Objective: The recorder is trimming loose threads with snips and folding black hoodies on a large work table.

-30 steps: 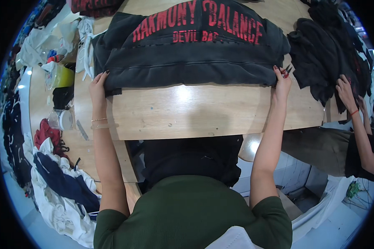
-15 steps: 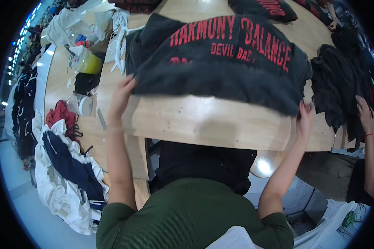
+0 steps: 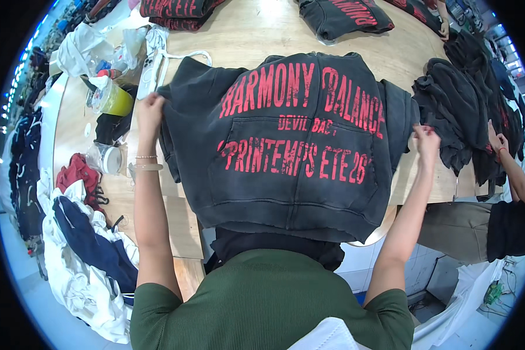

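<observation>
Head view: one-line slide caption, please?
Both hands, left hand and right hand, hold a dark red-lettered hoodie over a wooden table.

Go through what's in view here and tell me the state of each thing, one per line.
Dark hoodie: held up by both sides, hem hanging off the table edge.
Left hand: gripping the hoodie.
Right hand: gripping the hoodie.
Dark clothes pile: crumpled.
Folded hoodies: stacked.
Table: partly covered.

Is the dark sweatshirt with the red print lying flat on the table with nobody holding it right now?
No, the left hand and right hand each grip a side of the dark sweatshirt, and its hem hangs past the wooden table edge.
</observation>
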`<action>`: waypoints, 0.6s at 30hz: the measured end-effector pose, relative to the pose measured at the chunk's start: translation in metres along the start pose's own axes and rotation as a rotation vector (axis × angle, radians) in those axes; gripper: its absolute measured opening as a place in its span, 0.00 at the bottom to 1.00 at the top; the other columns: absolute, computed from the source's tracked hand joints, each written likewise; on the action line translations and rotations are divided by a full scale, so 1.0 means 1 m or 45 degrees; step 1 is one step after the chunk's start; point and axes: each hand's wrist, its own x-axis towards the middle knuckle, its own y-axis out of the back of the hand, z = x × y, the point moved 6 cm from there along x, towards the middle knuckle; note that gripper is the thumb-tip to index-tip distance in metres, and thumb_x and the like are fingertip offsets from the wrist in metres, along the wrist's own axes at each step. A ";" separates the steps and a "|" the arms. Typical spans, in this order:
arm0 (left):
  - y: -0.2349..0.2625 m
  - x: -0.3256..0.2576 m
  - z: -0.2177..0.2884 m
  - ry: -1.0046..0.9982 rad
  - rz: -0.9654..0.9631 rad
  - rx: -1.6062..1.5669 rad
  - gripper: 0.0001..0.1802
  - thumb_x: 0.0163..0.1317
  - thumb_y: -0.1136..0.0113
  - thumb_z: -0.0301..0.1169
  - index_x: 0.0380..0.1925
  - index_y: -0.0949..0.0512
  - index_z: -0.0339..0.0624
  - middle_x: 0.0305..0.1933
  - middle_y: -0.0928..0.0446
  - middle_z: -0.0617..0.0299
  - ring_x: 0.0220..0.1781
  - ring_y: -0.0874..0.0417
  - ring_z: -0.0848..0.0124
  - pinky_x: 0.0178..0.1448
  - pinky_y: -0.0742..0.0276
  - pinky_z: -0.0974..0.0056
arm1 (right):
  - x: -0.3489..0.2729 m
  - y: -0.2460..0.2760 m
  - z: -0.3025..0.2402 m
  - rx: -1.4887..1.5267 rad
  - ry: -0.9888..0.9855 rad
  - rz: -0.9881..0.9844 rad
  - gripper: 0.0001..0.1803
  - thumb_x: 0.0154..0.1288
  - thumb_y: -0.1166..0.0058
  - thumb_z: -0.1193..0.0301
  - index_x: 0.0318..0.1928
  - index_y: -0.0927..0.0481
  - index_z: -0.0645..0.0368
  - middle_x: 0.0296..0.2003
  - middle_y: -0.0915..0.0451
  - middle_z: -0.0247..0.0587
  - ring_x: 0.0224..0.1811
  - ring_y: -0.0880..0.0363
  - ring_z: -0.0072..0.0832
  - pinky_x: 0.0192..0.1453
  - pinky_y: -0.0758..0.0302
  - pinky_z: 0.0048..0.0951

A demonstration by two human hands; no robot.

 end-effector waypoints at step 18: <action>-0.080 -0.177 0.132 -0.629 -0.405 0.239 0.26 0.54 0.35 0.27 0.55 0.29 0.38 0.49 0.26 0.50 0.51 0.23 0.54 0.55 0.27 0.59 | -0.120 -0.075 -0.116 0.246 0.154 -0.585 0.10 0.67 0.48 0.75 0.44 0.21 0.69 0.36 0.17 0.36 0.40 0.22 0.21 0.49 0.28 0.21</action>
